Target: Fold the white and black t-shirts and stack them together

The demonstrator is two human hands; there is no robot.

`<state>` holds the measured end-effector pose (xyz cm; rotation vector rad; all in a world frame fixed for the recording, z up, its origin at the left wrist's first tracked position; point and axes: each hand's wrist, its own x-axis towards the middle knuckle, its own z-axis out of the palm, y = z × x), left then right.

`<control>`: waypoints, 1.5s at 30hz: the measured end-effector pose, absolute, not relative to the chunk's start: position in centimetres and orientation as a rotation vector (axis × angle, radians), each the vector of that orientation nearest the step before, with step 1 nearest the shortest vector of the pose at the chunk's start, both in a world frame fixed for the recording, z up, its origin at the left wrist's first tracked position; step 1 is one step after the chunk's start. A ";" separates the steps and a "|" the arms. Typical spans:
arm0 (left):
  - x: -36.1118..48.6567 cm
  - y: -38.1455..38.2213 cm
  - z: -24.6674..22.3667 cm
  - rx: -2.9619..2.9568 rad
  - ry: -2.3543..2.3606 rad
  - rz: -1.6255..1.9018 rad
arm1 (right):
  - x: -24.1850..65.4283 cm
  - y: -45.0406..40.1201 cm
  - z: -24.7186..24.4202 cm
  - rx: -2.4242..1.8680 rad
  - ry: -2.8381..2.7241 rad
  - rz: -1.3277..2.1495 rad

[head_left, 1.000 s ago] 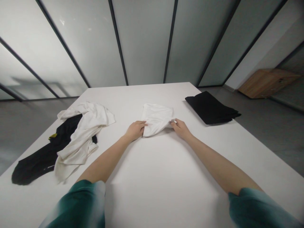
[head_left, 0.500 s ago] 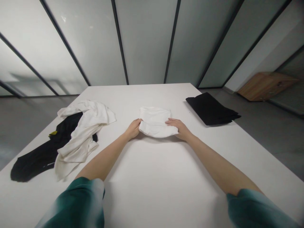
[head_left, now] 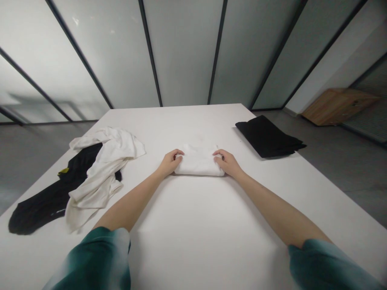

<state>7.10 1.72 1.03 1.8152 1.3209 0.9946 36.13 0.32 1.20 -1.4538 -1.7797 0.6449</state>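
A folded white garment lies flat on the table in front of me, its near edge straight. My left hand grips its left side, thumb and index finger bent toward each other at the edge. At the opposite side my right hand holds the cloth in the same way, thumb nearer me and index finger farther off. Fingertips under or behind the cloth are partly hidden. The garment's far part blends into the white tabletop.
On the left of the white table a rumpled white garment lies partly over a black garment with a yellow patch. Black folded clothes rest at the right edge. A wooden cabinet stands beyond.
The garment's near edge has gone from curved and loose to straight and flat. Both hands have shifted from lying against the cloth to pinching its sides.
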 end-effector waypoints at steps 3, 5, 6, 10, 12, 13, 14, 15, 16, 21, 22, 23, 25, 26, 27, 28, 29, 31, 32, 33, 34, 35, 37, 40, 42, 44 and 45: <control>7.0 1.5 1.4 1.953 1.417 0.994 | 36.2 0.4 1.2 -1.463 -1.841 0.492; 6.9 1.5 1.6 2.008 1.467 0.949 | 36.3 0.6 1.1 -1.478 -1.917 0.395; 6.8 1.5 1.7 2.043 1.491 0.900 | 36.3 0.7 1.1 -1.500 -1.965 0.350; 6.5 1.2 2.2 2.218 1.594 0.781 | 36.6 0.6 1.1 -1.549 -2.025 0.126; 6.6 0.8 2.4 2.332 1.548 0.869 | 36.6 0.2 1.3 -1.441 -2.010 0.034; 6.7 0.6 2.5 2.403 1.473 0.904 | 36.6 0.0 1.5 -1.364 -2.033 0.016; 6.9 0.4 2.5 2.480 1.373 0.899 | 36.5 -0.3 1.6 -1.290 -2.087 0.020; 7.1 0.2 2.5 2.556 1.269 0.844 | 36.3 -0.5 1.6 -1.229 -2.167 0.044; 7.3 0.0 2.3 2.617 1.185 0.741 | 36.2 -0.7 1.6 -1.193 -2.265 0.085; 7.7 0.0 1.1 2.661 1.151 0.197 | 35.4 -0.6 0.7 -1.291 -2.541 0.273; 7.6 0.1 0.9 2.660 1.162 0.172 | 35.4 -0.5 0.6 -1.307 -2.536 0.276; 7.5 0.1 0.8 2.665 1.164 0.167 | 35.4 -0.4 0.5 -1.311 -2.527 0.272; 7.4 0.2 0.8 2.682 1.160 0.176 | 35.4 -0.3 0.4 -1.304 -2.518 0.265; 7.4 0.2 0.8 2.689 1.156 0.177 | 35.4 -0.3 0.4 -1.300 -2.517 0.265; 7.4 0.1 0.9 2.695 1.152 0.175 | 35.4 -0.4 0.5 -1.298 -2.517 0.268; 7.4 0.1 0.9 2.700 1.149 0.175 | 35.4 -0.4 0.5 -1.296 -2.514 0.272; 7.4 0.1 1.0 2.705 1.148 0.177 | 35.4 -0.4 0.6 -1.297 -2.506 0.277; 7.5 0.1 1.0 2.712 1.162 0.196 | 35.5 -0.2 0.6 -1.318 -2.468 0.286; 7.4 0.2 1.0 2.715 1.187 0.222 | 35.6 -0.1 0.5 -1.343 -2.434 0.288; 7.4 0.4 1.0 2.715 1.228 0.264 | 35.7 0.2 0.4 -1.377 -2.393 0.286; 7.3 0.5 1.0 2.711 1.287 0.322 | 35.9 0.4 0.2 -1.416 -2.347 0.281; 7.1 0.8 0.9 2.701 1.361 0.389 | 36.1 0.7 0.0 -1.459 -2.295 0.269; 6.6 1.3 0.8 2.661 1.534 0.520 | 36.6 1.3 -0.3 -1.566 -2.170 0.233; 5.9 1.9 0.6 2.584 1.727 0.619 | 37.2 1.8 -0.7 -1.773 -1.958 0.196; 5.6 2.0 0.5 2.560 1.761 0.633 | 37.3 1.9 -0.6 -1.878 -1.870 0.181; 5.6 2.0 0.4 2.560 1.745 0.629 | 37.3 1.8 -0.3 -1.938 -1.848 0.158; 5.7 2.0 0.4 2.561 1.732 0.626 | 37.3 1.8 0.0 -1.968 -1.853 0.154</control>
